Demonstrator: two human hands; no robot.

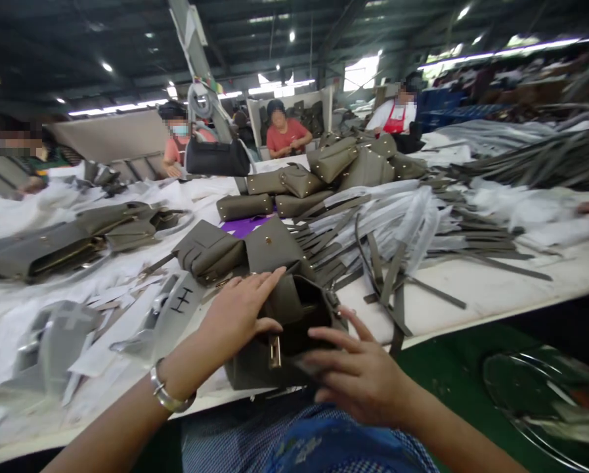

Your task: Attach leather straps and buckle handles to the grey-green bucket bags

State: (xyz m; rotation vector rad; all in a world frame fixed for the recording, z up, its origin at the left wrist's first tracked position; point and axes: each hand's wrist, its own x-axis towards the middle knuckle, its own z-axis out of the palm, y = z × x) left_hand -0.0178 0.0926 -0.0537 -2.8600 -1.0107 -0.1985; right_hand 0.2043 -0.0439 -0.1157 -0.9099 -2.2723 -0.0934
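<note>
An olive-grey leather handbag point(294, 360) stands at the near edge of the table, its mouth open toward me. A gold clasp point(274, 352) shows on its front wall. My left hand point(239, 305), with a silver bracelet point(163, 394) at the wrist, grips the bag's left side, thumb at the rim and fingers along the side. At the right side of the opening is my right hand point(356, 368), its fingers spread and partly blurred. The bag's dark inside is hard to make out.
Behind the bag lie a folded olive bag piece point(274, 243), stacked bags point(333, 164) and wrapped straps point(407, 223). More bags point(48, 240) and clear plastic pieces point(58, 341) lie left on the white table point(452, 322). Several co-workers point(287, 135) are across it.
</note>
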